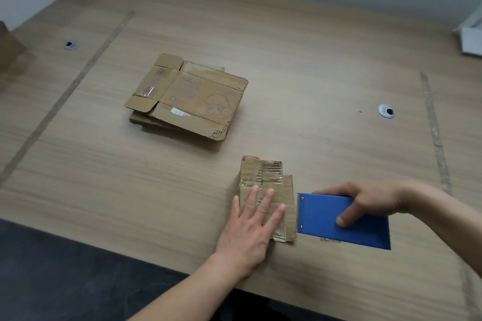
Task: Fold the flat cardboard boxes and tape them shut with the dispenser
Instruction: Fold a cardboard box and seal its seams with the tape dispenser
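A small worn cardboard box (271, 177) lies on the wooden table near the front edge, with old tape on its top. My left hand (250, 227) presses flat on its near half, fingers straight and spread. My right hand (370, 200) grips a blue tape dispenser (347, 221), thumb on its top face. The dispenser's toothed edge meets the box's right side. A stack of flat cardboard boxes (187, 96) with purple drawings lies further back, left of centre.
The table (313, 65) has two round cable holes (386, 111) (70, 44) and strips of old tape residue. A brown cardboard piece (10, 47) stands at the far left edge. A white object (472, 39) sits at the far right. Dark floor lies below the front edge.
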`<state>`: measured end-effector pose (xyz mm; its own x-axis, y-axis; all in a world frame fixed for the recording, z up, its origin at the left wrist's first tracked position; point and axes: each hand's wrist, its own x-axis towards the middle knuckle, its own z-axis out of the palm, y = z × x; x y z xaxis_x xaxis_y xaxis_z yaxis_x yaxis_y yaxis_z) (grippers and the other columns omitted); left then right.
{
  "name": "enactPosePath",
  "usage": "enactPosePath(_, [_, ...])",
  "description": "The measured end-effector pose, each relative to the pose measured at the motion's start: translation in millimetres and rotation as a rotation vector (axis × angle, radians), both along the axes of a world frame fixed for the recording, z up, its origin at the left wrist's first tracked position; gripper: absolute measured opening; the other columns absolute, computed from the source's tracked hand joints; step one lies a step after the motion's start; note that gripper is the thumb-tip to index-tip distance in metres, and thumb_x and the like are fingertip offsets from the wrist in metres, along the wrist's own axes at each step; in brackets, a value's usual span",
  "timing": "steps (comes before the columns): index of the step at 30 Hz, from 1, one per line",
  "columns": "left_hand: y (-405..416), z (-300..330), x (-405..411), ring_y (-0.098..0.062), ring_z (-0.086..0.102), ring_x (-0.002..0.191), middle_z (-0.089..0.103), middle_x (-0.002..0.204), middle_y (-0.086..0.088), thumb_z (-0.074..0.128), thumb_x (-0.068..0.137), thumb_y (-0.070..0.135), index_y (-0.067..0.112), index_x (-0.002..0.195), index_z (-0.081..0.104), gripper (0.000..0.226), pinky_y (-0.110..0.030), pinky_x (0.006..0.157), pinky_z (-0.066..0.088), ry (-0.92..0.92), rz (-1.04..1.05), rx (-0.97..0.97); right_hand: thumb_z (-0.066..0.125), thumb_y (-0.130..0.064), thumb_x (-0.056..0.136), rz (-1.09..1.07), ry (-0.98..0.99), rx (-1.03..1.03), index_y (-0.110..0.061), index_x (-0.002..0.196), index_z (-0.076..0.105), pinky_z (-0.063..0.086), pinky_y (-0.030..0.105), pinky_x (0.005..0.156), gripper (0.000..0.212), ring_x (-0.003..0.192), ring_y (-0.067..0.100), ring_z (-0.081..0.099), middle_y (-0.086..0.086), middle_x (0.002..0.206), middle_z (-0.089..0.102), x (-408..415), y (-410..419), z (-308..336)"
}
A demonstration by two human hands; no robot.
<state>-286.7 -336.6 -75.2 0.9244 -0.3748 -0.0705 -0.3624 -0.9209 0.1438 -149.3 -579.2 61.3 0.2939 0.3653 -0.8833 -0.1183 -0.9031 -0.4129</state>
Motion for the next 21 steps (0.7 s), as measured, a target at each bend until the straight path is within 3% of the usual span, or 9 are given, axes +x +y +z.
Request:
enactPosePath(6, [-0.4, 4.7, -1.3, -0.044, 0.028, 0.143, 0.034, 0.157, -0.011, 0.031, 0.078, 0.020, 0.027, 0.147, 0.036, 0.070, -0.063, 0.105, 0.025, 0.056, 0.009, 0.010, 0.075, -0.034, 0.071, 0.002, 0.014, 0.019, -0.057, 0.134, 0.055, 0.055, 0.037, 0.099, 0.069, 0.105, 0.016, 0.071, -0.011, 0.114, 0.074, -4.1, -18.7, 5.2])
enactPosePath(10, [0.7, 1.9, 0.0, -0.046, 0.015, 0.147, 0.023, 0.161, -0.012, 0.029, 0.081, 0.020, 0.027, 0.151, 0.027, 0.070, -0.063, 0.108, 0.013, 0.024, 0.012, 0.018, 0.074, -0.034, 0.069, 0.007, -0.001, -0.043, -0.056, 0.131, 0.057, 0.056, 0.037, 0.096, 0.067, 0.103, 0.016, 0.072, -0.011, 0.112, 0.075, -4.9, -33.6, 14.0])
enactPosePath(14, [-1.7, 1.4, -1.4, -0.043, 0.013, 0.146, 0.028, 0.160, -0.013, 0.031, 0.080, 0.019, 0.027, 0.150, 0.032, 0.070, -0.064, 0.108, 0.019, 0.049, 0.005, 0.021, 0.076, -0.032, 0.073, 0.042, -0.072, -0.154, -0.055, 0.118, 0.063, 0.058, 0.034, 0.088, 0.052, 0.095, 0.013, 0.071, -0.013, 0.105, 0.075, -8.0, -15.9, 13.1])
enactPosePath(16, [0.1, 2.7, -0.6, -0.042, 0.002, 0.148, 0.019, 0.162, -0.013, 0.024, 0.081, 0.018, 0.027, 0.152, 0.024, 0.072, -0.064, 0.109, 0.010, 0.041, 0.023, 0.013, 0.075, -0.031, 0.081, 0.114, -0.137, -0.237, -0.046, 0.115, 0.066, 0.056, 0.030, 0.082, 0.038, 0.095, 0.012, 0.069, -0.013, 0.104, 0.073, -8.9, 1.6, 7.8])
enactPosePath(19, [-0.9, 7.2, -0.3, -0.038, -0.031, 0.143, -0.015, 0.163, -0.010, 0.019, 0.089, 0.015, 0.030, 0.154, -0.003, 0.070, -0.060, 0.107, -0.018, 0.038, 0.022, 0.009, 0.073, -0.036, 0.081, 0.201, -0.199, -0.352, -0.033, 0.113, 0.066, 0.052, 0.033, 0.083, 0.033, 0.096, 0.014, 0.066, -0.009, 0.105, 0.071, -10.8, 23.9, -4.3])
enactPosePath(21, [-0.9, 7.0, 0.2, -0.037, -0.033, 0.142, -0.019, 0.162, -0.009, 0.025, 0.091, 0.014, 0.030, 0.154, -0.005, 0.071, -0.060, 0.106, -0.019, 0.063, 0.028, 0.023, 0.072, -0.038, 0.080, 0.228, -0.227, -0.400, -0.029, 0.111, 0.065, 0.052, 0.034, 0.080, 0.033, 0.097, 0.019, 0.065, -0.006, 0.106, 0.069, -11.6, 40.3, -12.9])
